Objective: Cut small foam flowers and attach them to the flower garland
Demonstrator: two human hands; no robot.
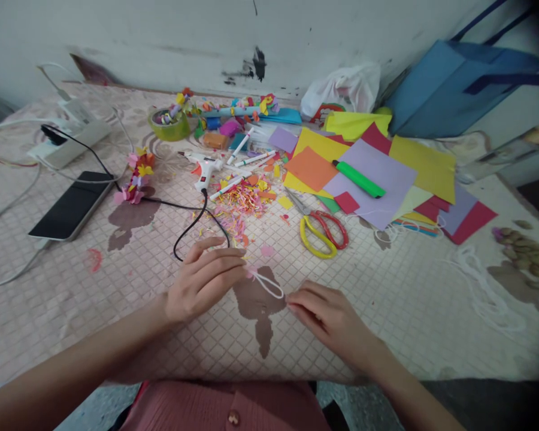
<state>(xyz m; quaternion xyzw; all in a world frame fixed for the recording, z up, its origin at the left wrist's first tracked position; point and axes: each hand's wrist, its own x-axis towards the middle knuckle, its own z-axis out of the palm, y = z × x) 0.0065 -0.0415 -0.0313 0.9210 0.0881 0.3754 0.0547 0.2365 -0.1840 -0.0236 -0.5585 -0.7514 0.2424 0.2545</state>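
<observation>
Between the separated hands (206, 281) (330, 314), grip unclear, white cord (272, 282) forms a slim teardrop loop.

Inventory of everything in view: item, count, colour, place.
cord loop: one, white, front centre
scissors: one, red/yellow handles, centre
glue gun: one, white, centre
pens: several, white, beside glue gun
paper scraps: many, mixed, centre
paper sheets: several, mixed, right
tool: one, green, on sheets
tape roll: one, greenish, left
phone: one, black, left
flowers: cluster, mixed, beside phone
power strip: one, white, left
cables: several, black/white, left
plastic bag: one, white, back
carrier bag: one, blue, right
string: tangle, white, right
pieces: pile, brown, right
craft bits: many, mixed, back
tablecloth: one, pale pink, underneath
left hand: one, bare, near loop
right hand: one, bare, near loop
</observation>
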